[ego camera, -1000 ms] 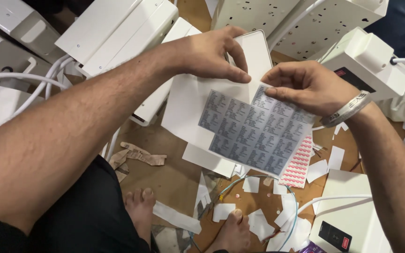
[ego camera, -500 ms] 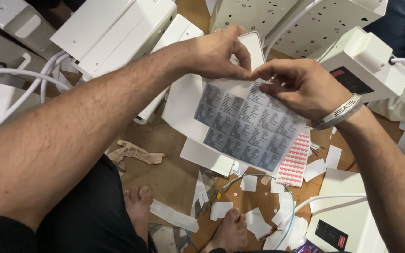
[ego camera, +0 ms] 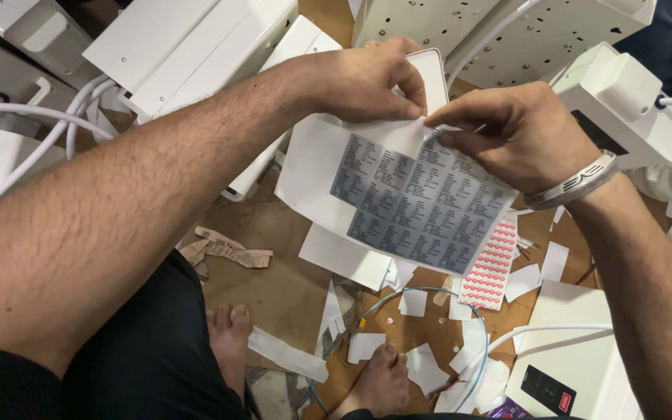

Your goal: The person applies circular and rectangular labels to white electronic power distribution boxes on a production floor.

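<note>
A sheet of grey printed labels is held up in the air above the floor, in front of the white casings that lie along the far edge of the floor. The left hand is closed in a narrow pinch on the sheet's upper edge, where the white backing is folded over. The right hand is pinched tight on the same edge just beside it, thumb and forefinger meeting on what looks like the corner of one label; whether the label is already lifted cannot be told.

For the peel to go well, the backing is best kept taut by the left grip while the corner is drawn slowly and low along the sheet, so that the label is not creased or torn. The pinch should be kept on the very corner, so that little of the adhesive is touched. The neighbouring labels should be watched, since a whole row could lift together.

A strip of red dot stickers hangs just below the sheet. White paper scraps are scattered on the brown floor near the bare feet.
</note>
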